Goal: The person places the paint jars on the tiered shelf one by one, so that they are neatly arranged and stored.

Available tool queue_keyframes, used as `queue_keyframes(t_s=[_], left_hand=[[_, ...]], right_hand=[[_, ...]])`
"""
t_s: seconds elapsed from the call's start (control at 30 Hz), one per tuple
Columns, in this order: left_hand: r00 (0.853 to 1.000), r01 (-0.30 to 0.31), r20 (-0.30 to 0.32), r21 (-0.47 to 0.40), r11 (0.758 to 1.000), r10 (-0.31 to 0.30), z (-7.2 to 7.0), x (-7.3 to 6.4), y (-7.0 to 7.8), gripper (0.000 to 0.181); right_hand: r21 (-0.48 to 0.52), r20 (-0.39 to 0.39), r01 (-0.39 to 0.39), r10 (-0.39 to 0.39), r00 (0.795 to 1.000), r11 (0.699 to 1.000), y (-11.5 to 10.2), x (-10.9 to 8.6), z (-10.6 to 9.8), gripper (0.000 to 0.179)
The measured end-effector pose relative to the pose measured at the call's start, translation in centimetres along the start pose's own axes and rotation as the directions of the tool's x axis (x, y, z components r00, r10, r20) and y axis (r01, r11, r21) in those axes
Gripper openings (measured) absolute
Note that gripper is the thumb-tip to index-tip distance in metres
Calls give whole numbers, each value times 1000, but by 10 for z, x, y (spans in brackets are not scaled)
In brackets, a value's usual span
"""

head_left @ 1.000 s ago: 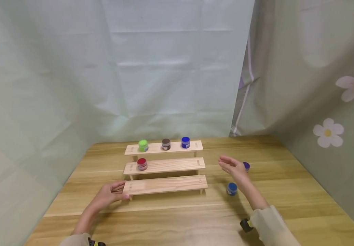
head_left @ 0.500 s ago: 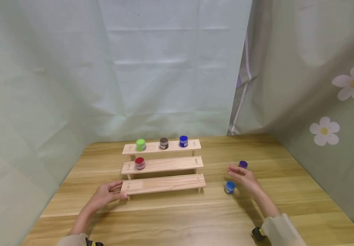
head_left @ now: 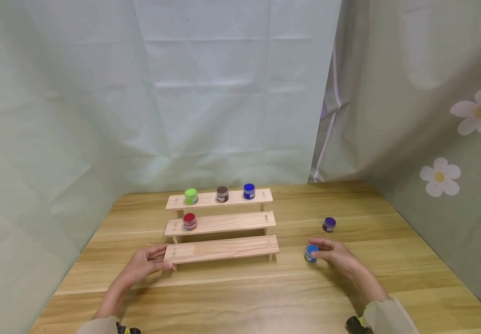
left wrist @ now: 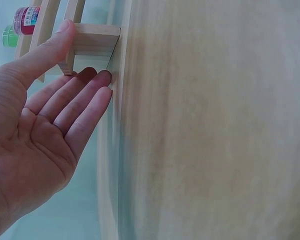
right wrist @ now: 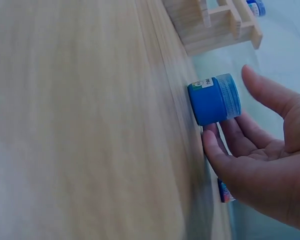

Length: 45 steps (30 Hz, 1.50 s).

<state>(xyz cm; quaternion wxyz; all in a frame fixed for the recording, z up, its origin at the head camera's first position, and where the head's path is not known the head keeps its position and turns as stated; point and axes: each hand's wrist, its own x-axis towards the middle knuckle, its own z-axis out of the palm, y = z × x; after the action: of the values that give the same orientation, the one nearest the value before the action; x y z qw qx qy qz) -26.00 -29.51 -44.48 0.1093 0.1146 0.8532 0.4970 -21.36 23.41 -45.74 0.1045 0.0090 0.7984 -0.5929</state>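
My left hand (head_left: 145, 263) is at the left end of the lowest shelf of a three-step wooden display stand (head_left: 224, 249). In the left wrist view its thumb touches the shelf's end, and the other fingers stretch out almost straight behind. A light blue paint jar (right wrist: 210, 101) stands upright on the table, right of the stand. Around it my right hand (head_left: 341, 260) is spread, with the thumb apart from the lid and the fingers on the far side; whether they touch the jar I cannot tell. Behind that hand stands a purple paint jar (head_left: 329, 224).
Green (head_left: 191, 196), brown (head_left: 222, 194) and dark blue (head_left: 249, 191) paint jars stand on the top shelf. A red paint jar (head_left: 190, 221) is at the left of the middle shelf. Pale cloth (head_left: 224, 93) hangs around the wooden table (head_left: 240, 301).
My right hand has come down and back from near the purple jar to the light blue jar, with its fingers now around it. The left hand has stayed at the stand.
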Motion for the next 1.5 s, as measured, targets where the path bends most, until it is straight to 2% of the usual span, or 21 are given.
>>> queue_keyframes(t_s=[0.3, 0.43, 0.7, 1.03, 1.33, 1.5], left_hand=[[1000, -9, 2, -1, 1000, 9, 0, -1, -1, 70], [1000, 5, -8, -1, 1000, -5, 1, -1, 0, 71], [1000, 10, -17, 20, 1000, -10, -3, -7, 0, 72], [1000, 6, -13, 3, 1000, -6, 1, 0, 2, 72], [1000, 9, -16, 2, 1000, -9, 0, 0, -1, 71], [1000, 5, -17, 4, 1000, -5, 0, 1, -1, 71]], right_hand=[[44, 20, 14, -15, 1000, 999, 8, 1, -1, 58], [41, 4, 16, -16, 1000, 999, 10, 2, -1, 58], [29, 20, 42, -43, 999, 999, 11, 6, 2, 61], [35, 34, 49, -50, 998, 998, 15, 3, -3, 63], [-4, -72, 26, -26, 997, 1000, 13, 5, 1, 58], [-12, -100, 14, -15, 995, 1000, 10, 3, 4, 57]])
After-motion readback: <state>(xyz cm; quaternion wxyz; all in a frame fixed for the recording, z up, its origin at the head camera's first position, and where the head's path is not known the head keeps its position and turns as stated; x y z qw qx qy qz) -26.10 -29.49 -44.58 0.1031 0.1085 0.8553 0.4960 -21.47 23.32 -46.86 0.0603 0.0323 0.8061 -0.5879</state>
